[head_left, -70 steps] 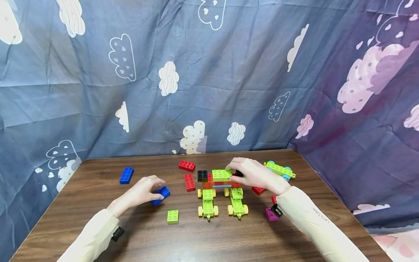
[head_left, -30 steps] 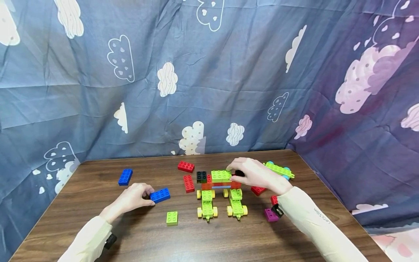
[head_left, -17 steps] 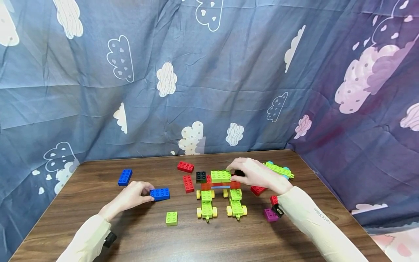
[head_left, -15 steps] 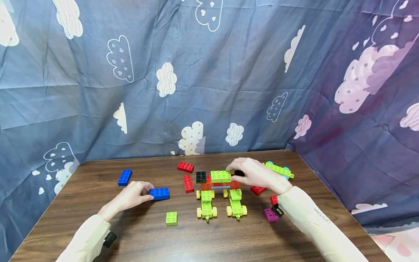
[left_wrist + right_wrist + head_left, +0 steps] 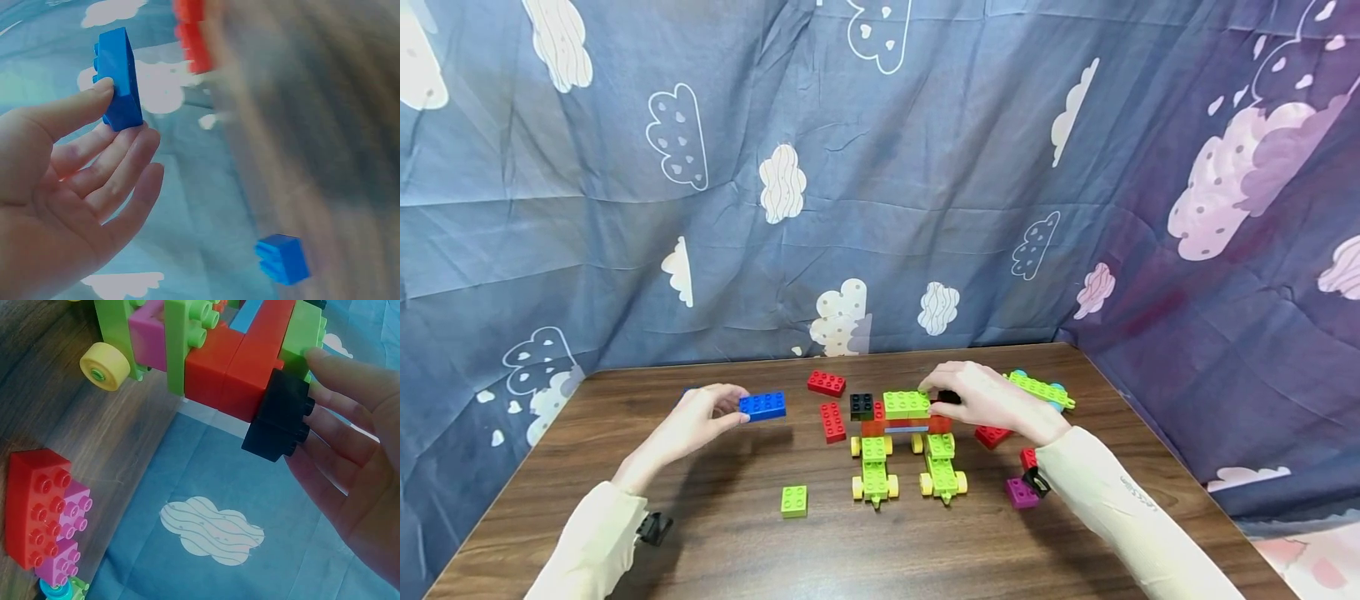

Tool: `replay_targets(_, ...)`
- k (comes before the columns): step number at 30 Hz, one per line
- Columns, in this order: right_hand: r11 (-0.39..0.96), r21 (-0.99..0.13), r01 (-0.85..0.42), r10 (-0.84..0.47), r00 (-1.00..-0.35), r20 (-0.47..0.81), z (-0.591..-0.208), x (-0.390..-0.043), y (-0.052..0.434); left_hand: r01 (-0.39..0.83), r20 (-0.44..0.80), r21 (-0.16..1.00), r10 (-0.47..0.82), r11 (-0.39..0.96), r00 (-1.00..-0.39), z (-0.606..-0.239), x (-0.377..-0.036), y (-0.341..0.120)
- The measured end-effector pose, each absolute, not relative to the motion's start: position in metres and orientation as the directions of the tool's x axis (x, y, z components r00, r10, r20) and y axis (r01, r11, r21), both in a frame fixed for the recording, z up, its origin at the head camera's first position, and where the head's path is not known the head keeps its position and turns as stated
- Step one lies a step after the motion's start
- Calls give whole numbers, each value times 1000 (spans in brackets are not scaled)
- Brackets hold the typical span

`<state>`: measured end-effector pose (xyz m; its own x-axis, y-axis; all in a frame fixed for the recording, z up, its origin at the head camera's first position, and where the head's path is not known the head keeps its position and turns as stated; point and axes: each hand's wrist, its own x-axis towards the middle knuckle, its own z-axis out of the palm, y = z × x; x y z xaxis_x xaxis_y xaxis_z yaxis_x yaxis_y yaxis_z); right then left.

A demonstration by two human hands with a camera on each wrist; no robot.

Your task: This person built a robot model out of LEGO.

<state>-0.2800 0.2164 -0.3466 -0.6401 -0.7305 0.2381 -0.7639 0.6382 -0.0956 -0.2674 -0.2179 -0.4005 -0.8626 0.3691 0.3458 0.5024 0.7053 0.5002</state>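
Observation:
My left hand (image 5: 703, 417) pinches one end of a blue building brick (image 5: 763, 406) held above the table. In the left wrist view its thumb presses the side of that brick (image 5: 115, 81), with fingertips behind. On the right, my right hand (image 5: 988, 404) grips the top of a block-built vehicle. Its thumb lies on the lime-green brick (image 5: 907, 404), while the other fingers curl behind, beside a black brick (image 5: 278, 415). Beneath are red bricks (image 5: 228, 369) and lime-green wheeled bases (image 5: 875, 477) with yellow wheels. Another black brick (image 5: 862, 407) sits at the vehicle's left end.
Red bricks (image 5: 827, 382) lie behind and left of the vehicle. A small lime-green brick (image 5: 793, 501) lies in front, a purple brick (image 5: 1022, 492) to the right. A wheeled base (image 5: 1036, 388) stands at the back right. Another blue brick (image 5: 282, 259) shows in the left wrist view.
My left hand turned the blue brick level, took hold of its left end and raised it off the table. My right hand has stayed on the vehicle.

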Motion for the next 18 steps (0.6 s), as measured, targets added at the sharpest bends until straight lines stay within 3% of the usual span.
replay_targets(18, 618, -75, -782, -747, -615, 254, -349, -284, 217, 542, 402, 495, 374, 679, -836, -359, -272, -175)
